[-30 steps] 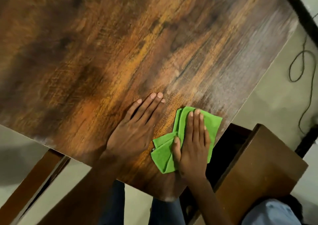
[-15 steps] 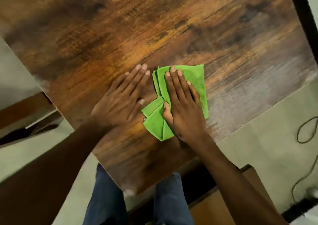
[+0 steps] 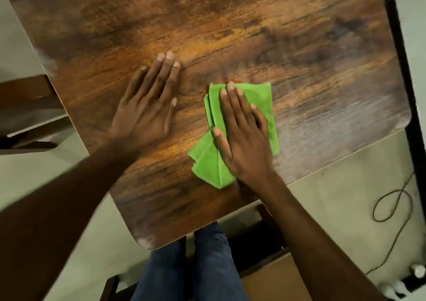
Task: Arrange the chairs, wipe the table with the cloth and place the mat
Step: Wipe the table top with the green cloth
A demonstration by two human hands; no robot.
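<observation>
So we're mid-wipe, cloth flat on the table.

Our right hand presses it down at 5 o'clock of center, fingers straight and together; left hand at 9 o'clock of it, flat, fingers spread, bracing on bare wood. Cloth looks soft, light, folded, likely to bunch, so we'd keep the palm on its middle. Chair at 6.

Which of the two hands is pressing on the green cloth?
The right hand: it lies flat on the green cloth. The left hand rests beside it on the bare table.
</observation>
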